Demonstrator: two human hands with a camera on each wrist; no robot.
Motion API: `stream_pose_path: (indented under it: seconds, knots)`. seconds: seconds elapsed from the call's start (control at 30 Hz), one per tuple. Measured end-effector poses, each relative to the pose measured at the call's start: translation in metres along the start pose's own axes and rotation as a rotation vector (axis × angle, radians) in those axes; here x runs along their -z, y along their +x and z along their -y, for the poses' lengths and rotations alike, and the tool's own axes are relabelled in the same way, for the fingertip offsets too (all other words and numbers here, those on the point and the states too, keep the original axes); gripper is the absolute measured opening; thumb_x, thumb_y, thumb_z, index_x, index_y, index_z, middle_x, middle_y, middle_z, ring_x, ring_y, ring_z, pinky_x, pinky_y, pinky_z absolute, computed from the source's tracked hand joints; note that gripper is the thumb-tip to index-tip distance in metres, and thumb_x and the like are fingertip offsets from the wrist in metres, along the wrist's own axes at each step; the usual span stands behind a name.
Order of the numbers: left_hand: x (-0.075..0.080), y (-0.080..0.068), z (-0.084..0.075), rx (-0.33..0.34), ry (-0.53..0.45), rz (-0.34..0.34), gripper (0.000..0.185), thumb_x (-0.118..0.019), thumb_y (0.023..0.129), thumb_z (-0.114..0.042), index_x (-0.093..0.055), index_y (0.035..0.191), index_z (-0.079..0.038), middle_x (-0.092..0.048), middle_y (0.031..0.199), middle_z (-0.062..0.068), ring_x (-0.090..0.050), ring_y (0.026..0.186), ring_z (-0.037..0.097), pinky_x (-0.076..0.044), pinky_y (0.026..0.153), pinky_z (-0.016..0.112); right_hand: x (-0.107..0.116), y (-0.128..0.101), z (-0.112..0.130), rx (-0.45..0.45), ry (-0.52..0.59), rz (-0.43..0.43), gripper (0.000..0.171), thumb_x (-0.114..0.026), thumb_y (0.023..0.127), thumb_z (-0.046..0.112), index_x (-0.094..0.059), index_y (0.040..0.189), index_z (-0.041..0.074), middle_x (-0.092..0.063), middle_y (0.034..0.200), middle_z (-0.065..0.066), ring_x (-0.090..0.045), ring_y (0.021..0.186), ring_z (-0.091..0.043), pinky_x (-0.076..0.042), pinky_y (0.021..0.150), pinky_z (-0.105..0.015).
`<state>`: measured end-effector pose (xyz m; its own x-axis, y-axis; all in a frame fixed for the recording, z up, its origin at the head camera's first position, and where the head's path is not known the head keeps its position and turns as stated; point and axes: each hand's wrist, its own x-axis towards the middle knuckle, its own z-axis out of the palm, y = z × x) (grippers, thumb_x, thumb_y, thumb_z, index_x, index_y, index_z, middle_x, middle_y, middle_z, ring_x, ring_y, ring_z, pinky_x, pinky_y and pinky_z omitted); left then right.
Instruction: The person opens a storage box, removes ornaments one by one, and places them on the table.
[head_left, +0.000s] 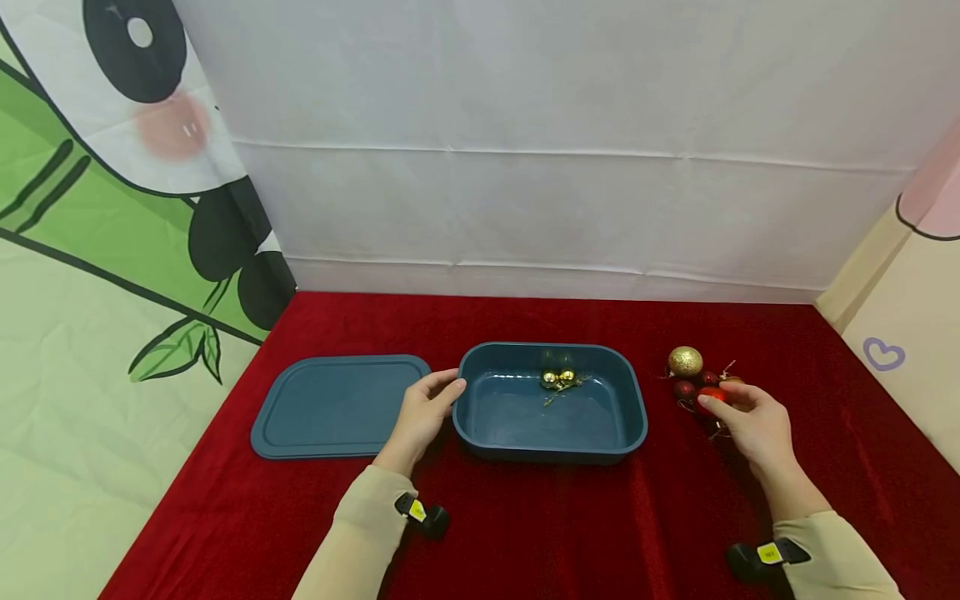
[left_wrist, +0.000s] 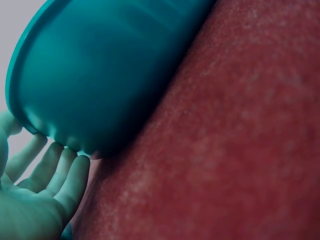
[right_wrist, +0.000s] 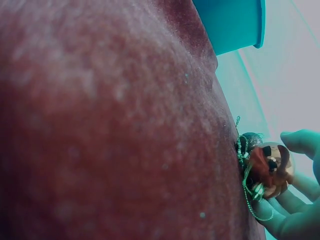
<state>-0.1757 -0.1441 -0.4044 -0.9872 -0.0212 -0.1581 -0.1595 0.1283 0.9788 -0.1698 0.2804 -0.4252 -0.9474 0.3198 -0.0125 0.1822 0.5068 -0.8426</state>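
A dark blue tub (head_left: pixel 480 417) stands open in the middle of the red cloth, with two small gold baubles (head_left: pixel 558 378) inside near its far wall. My left hand (head_left: pixel 438 392) grips the tub's left rim, thumb on top; the left wrist view shows the fingers (left_wrist: pixel 57 172) against the tub's outer wall (left_wrist: pixel 100 75). The tub's flat lid (head_left: pixel 337 404) lies just left of that hand. To the right of the tub, my right hand (head_left: pixel 723 402) pinches a shiny red bauble (head_left: pixel 711 397) (right_wrist: pixel 270 167) in a small cluster with a gold glitter bauble (head_left: pixel 685 361) and dark red ones (head_left: pixel 684 389).
The red velvet cloth (head_left: pixel 540 517) covers the table. A white sheet (head_left: pixel 555 167) hangs behind it, a panda-print cloth (head_left: pixel 112 250) on the left and a cream cloth with a purple heart (head_left: pixel 883 354) on the right.
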Motion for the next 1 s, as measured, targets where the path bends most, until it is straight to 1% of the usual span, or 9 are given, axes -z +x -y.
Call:
stream_pose_path:
  seconds: [0.17,0.27,0.33,0.4,0.47,0.53,0.6,0.77,1.0]
  knots:
    - [-0.001,-0.002,-0.003,-0.007,-0.013,-0.001,0.04,-0.059,0.094,-0.02,-0.056,0.128,-0.001,-0.059,0.121,0.016,-0.06,0.102,0.022,-0.053,0.081,0.026,0.001,0.0,0.001,-0.004,0.008,0.009,0.058,-0.07,0.085,0.031,-0.053,0.127,-0.004,-0.053,0.093,0.018,-0.046,0.074,0.017,-0.046,0.062,-0.01]
    - [-0.001,-0.002,-0.003,-0.009,-0.018,0.001,0.04,-0.059,0.094,-0.02,-0.056,0.128,-0.001,-0.059,0.121,0.016,-0.06,0.102,0.024,-0.054,0.082,0.027,0.001,0.0,0.003,-0.005,0.004,0.008,0.058,-0.07,0.085,0.033,-0.053,0.128,-0.003,-0.058,0.097,0.013,-0.046,0.075,0.018,-0.045,0.062,-0.009]
    - [-0.001,-0.002,-0.003,-0.007,-0.014,0.002,0.04,-0.059,0.094,-0.02,-0.056,0.128,-0.001,-0.059,0.121,0.016,-0.06,0.102,0.025,-0.054,0.082,0.027,0.001,0.0,0.004,-0.003,0.007,0.003,0.058,-0.07,0.085,0.033,-0.054,0.127,-0.003,-0.059,0.097,0.012,-0.046,0.076,0.018,-0.045,0.063,-0.009]
    - [-0.001,-0.001,-0.002,-0.003,-0.008,0.002,0.04,-0.06,0.094,-0.02,-0.056,0.128,-0.001,-0.059,0.121,0.016,-0.06,0.102,0.025,-0.053,0.081,0.026,0.001,0.0,0.006,0.003,0.014,-0.002,0.057,-0.069,0.085,0.034,-0.054,0.127,-0.003,-0.058,0.095,0.017,-0.046,0.076,0.018,-0.045,0.063,-0.008]
    - [-0.001,0.0,0.0,-0.005,-0.003,0.002,0.04,-0.059,0.094,-0.02,-0.056,0.129,-0.001,-0.059,0.121,0.016,-0.06,0.103,0.025,-0.053,0.08,0.025,0.001,-0.001,0.008,0.013,0.036,0.0,0.057,-0.069,0.086,0.033,-0.054,0.126,-0.003,-0.054,0.088,0.025,-0.047,0.077,0.018,-0.045,0.063,-0.008]
    - [0.0,0.005,0.006,-0.001,-0.011,0.003,0.04,-0.059,0.094,-0.02,-0.056,0.129,-0.001,-0.059,0.121,0.016,-0.06,0.103,0.026,-0.053,0.079,0.026,0.002,-0.001,0.011,0.026,0.052,0.002,0.056,-0.069,0.086,0.033,-0.054,0.125,-0.004,-0.051,0.083,0.033,-0.048,0.077,0.018,-0.045,0.063,-0.008]
    - [0.001,0.009,0.013,0.002,-0.022,0.001,0.041,-0.06,0.093,-0.021,-0.056,0.129,-0.002,-0.059,0.121,0.015,-0.06,0.102,0.026,-0.053,0.079,0.026,0.002,-0.002,0.014,0.043,0.074,0.006,0.055,-0.069,0.086,0.032,-0.055,0.124,-0.004,-0.05,0.08,0.036,-0.049,0.077,0.019,-0.044,0.064,-0.007]
    - [0.0,0.019,0.027,-0.002,-0.023,-0.014,0.041,-0.062,0.092,-0.026,-0.058,0.128,-0.007,-0.06,0.121,0.012,-0.061,0.097,0.018,-0.053,0.078,0.024,0.001,-0.003,0.02,0.087,0.1,0.002,0.048,-0.07,0.086,0.029,-0.058,0.12,-0.003,-0.052,0.081,0.036,-0.05,0.079,0.019,-0.043,0.067,-0.005]
    - [0.0,0.022,0.032,-0.028,-0.012,-0.029,0.038,-0.063,0.092,-0.027,-0.06,0.125,-0.009,-0.061,0.118,0.012,-0.061,0.095,0.016,-0.053,0.078,0.025,-0.002,-0.005,0.03,0.13,0.137,0.018,0.041,-0.07,0.086,0.026,-0.06,0.116,0.001,-0.055,0.083,0.034,-0.053,0.081,0.018,-0.044,0.069,-0.005]
